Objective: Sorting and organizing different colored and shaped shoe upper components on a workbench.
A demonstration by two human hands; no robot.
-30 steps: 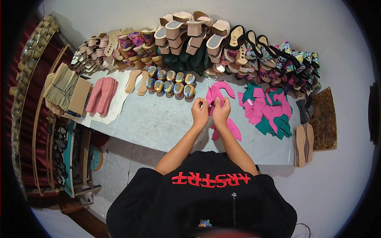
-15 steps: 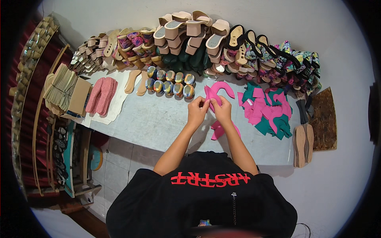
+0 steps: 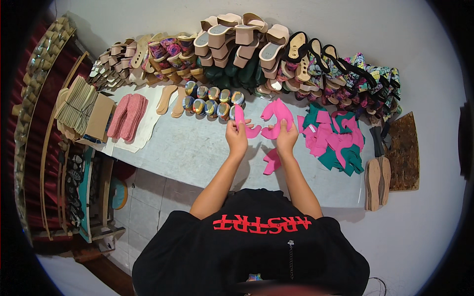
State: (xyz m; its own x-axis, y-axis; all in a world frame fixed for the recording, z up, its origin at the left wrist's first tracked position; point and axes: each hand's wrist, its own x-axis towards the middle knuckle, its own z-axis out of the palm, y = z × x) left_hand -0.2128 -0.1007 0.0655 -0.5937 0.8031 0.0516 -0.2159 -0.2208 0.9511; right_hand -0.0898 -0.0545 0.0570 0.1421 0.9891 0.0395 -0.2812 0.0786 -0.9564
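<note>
The left hand (image 3: 237, 139) pinches a curved pink piece (image 3: 253, 132) between thumb and fingers, its upper arm pointing away from the person; the right hand (image 3: 286, 139) grips a second, arched pink piece (image 3: 283, 112), bowed to the right. Their lower ends meet or nearly meet between the hands; I cannot tell which. Nearer the body, beside the right wrist, a loose pink piece (image 3: 271, 163) lies on the grey table (image 3: 173, 148), its long axis partly hidden. Farther right spreads a pink-and-green pile (image 3: 328, 137).
</note>
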